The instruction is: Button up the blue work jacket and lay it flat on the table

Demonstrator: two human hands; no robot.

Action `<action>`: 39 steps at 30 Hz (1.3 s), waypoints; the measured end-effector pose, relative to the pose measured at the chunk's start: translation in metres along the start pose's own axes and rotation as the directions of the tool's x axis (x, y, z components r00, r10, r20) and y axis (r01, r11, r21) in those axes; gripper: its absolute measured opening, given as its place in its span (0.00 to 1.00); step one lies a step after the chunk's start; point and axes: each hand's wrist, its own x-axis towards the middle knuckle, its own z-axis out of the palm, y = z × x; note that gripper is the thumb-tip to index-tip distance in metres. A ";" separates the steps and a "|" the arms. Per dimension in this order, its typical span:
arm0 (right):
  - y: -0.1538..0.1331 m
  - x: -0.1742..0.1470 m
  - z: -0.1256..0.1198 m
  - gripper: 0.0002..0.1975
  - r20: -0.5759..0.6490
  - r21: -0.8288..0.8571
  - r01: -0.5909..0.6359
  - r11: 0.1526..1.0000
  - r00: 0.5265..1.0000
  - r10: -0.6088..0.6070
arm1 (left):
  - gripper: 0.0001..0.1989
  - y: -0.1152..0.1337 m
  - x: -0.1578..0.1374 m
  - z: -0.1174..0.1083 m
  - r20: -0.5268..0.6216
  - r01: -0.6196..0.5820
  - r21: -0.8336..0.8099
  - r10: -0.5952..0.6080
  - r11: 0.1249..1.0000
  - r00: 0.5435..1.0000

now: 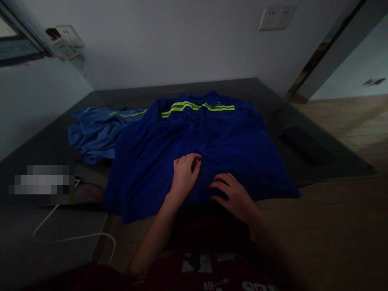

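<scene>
A dark blue jacket (212, 141) with yellow-green reflective stripes lies spread on a dark grey mat (127, 97). My left hand (184, 173) rests on the jacket's middle, its fingers curled and pinching the fabric near the front seam. My right hand (232, 194), with a ring on one finger, lies flat on the fabric just to the right, fingers spread. A lighter blue garment (93, 133) with a thin yellow-green stripe lies crumpled to the left, partly under the jacket.
A white cable (75, 236) loops over the floor at lower left. A dark flat object (306, 143) lies on the mat's right side. Wall sockets (277, 16) sit above, another socket (65, 40) at upper left. Wooden floor (333, 218) extends to the right.
</scene>
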 end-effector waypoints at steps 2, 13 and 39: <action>0.002 0.000 0.000 0.08 -0.007 0.031 -0.007 0.999 1.000 0.007 | 0.08 0.007 -0.014 -0.006 -0.012 -0.022 -0.065 0.021 0.998 1.000; 0.007 0.000 0.001 0.06 -0.149 0.206 -0.087 0.975 0.982 0.119 | 0.03 0.013 -0.067 -0.007 0.135 -0.024 -0.100 0.037 0.995 0.990; 0.005 -0.001 -0.002 0.08 -0.150 0.346 -0.268 0.899 0.930 0.335 | 0.11 0.017 -0.062 -0.005 0.312 -0.199 0.169 0.139 0.965 0.940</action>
